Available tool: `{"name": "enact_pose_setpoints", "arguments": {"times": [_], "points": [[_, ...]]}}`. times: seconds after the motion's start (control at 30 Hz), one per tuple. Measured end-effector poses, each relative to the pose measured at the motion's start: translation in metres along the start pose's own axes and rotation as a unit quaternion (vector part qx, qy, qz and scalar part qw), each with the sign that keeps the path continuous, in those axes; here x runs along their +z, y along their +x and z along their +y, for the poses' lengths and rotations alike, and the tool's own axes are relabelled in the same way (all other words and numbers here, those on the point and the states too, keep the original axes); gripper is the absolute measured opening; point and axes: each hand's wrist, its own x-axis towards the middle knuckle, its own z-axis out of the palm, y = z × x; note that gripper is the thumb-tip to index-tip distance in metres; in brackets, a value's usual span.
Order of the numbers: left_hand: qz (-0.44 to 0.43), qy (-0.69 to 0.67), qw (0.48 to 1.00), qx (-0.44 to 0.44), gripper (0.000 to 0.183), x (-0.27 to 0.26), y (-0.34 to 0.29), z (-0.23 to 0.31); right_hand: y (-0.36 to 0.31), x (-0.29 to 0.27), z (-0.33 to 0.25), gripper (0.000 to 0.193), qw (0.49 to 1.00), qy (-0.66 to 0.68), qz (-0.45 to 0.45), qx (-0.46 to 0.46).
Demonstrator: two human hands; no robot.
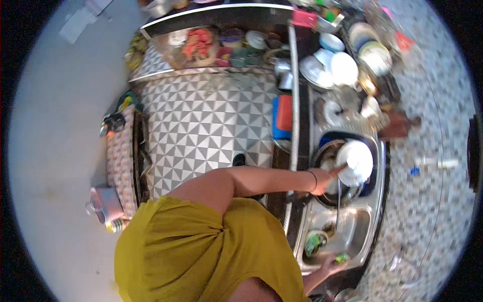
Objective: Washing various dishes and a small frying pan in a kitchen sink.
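My left hand (320, 183) grips the edge of a white plate (355, 164), which is tilted over the upper basin of a steel double sink. Beneath the plate sits a large round pan (326, 160) with more dishes in it, partly hidden. My right hand (330, 265) is at the lower end of the other basin (352, 226), its fingers closed around a small green-and-yellow scrub sponge (341, 258). Close to that hand, a bowl (316, 242) with a green packet inside stands in the basin. A thin tap spout (338, 206) reaches across between the basins.
Stacked plates and bowls (344, 69) crowd the counter beyond the sink. A brown bottle-like object (400, 126) lies by the tiled wall. Red and blue containers (283, 118) stand below the counter edge. A patterned table (121, 156) is across the tiled floor (201, 121).
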Motion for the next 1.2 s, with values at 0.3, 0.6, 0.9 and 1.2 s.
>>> {"name": "enact_pose_setpoints", "arguments": {"times": [0.3,0.6,0.9,1.2], "points": [[0.302,-0.118,0.944,0.059,0.021,-0.060,-0.152,-0.176,0.151,0.200,-0.236,0.021,0.883,0.443,-0.094,0.124],[0.475,-0.254,0.814,-0.216,0.022,-0.008,-0.490,-0.390,0.011,0.619,-0.504,0.046,0.721,0.559,-0.304,0.275],[0.703,-0.277,0.379,-0.534,0.018,0.122,-0.815,-0.485,-0.387,1.036,-0.718,0.025,0.377,0.415,-0.691,0.456],[0.808,-0.426,-0.114,-0.391,0.023,0.259,-0.832,-0.496,-0.794,1.340,-0.820,0.029,0.278,0.220,-0.834,0.423]]}}
